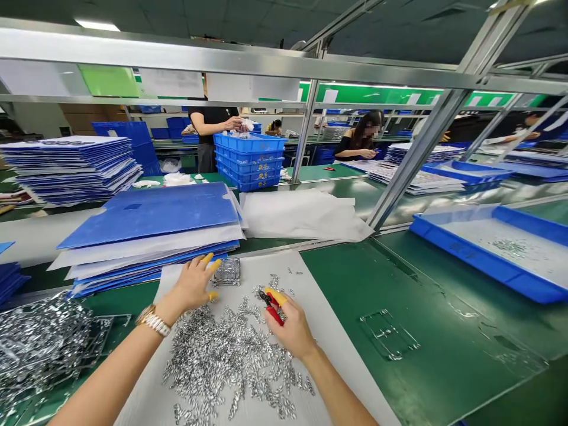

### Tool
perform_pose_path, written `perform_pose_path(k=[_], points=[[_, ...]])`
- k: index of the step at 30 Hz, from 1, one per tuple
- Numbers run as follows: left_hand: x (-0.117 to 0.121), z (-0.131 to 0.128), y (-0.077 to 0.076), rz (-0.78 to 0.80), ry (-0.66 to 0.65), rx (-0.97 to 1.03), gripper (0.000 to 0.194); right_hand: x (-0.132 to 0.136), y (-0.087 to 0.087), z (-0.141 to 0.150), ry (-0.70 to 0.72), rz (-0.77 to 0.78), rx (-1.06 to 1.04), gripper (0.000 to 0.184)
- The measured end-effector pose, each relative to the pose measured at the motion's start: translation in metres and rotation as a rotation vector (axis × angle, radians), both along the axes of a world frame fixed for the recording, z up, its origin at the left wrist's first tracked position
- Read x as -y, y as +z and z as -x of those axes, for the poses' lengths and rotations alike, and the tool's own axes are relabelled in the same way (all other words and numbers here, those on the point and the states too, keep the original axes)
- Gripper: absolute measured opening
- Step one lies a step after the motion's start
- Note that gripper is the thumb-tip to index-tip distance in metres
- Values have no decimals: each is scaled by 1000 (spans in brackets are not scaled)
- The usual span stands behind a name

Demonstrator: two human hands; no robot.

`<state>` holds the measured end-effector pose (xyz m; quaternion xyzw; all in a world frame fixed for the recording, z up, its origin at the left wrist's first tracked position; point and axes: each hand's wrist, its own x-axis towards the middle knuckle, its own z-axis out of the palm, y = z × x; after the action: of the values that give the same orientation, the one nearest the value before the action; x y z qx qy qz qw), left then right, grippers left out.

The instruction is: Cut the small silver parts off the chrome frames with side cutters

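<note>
The left hand (195,283), with yellow covers on its fingertips, is spread, its thumb apart from its fingers. Just beside those fingertips, on the side toward the right hand (293,331), lies a small rectangular silver metal frame piece (229,272); whether they touch it, I cannot tell. The right hand, also wearing yellow on a fingertip, is closed around a pair of red-handled metal cutters (274,315), whose dark tips point away toward the left. Between and below the 2 hands, many small shiny silver metal parts (217,355) lie scattered on a white sheet (344,378) over the green worktop (331,281). Beyond the left hand is a stack of blue and white flat sheets (155,216); to its left and nearer the wearer is a tangled heap of silver metal frames (39,340). To the right hand's right lies 1 flat silver wire-like frame (390,334), and farther off, a shallow blue plastic tray (477,253).
</note>
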<state>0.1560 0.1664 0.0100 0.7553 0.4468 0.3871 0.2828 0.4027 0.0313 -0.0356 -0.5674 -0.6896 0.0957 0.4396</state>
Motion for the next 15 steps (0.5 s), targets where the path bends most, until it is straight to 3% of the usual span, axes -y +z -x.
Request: perform_pose_path(k=[3, 6, 9, 15], points=[[-30, -42, -6, 47, -64, -12, 60, 2, -1, -5, 11, 24, -6, 38], [-52, -63, -12, 106, -86, -92, 44, 4, 0, -8, 22, 19, -18, 40], [-59, -62, -13, 151, -110, -183, 40, 7, 2, -9, 16, 8, -29, 41], [-40, -31, 1, 150, -138, -239, 80, 11, 6, -6, 56, 10, -46, 43]])
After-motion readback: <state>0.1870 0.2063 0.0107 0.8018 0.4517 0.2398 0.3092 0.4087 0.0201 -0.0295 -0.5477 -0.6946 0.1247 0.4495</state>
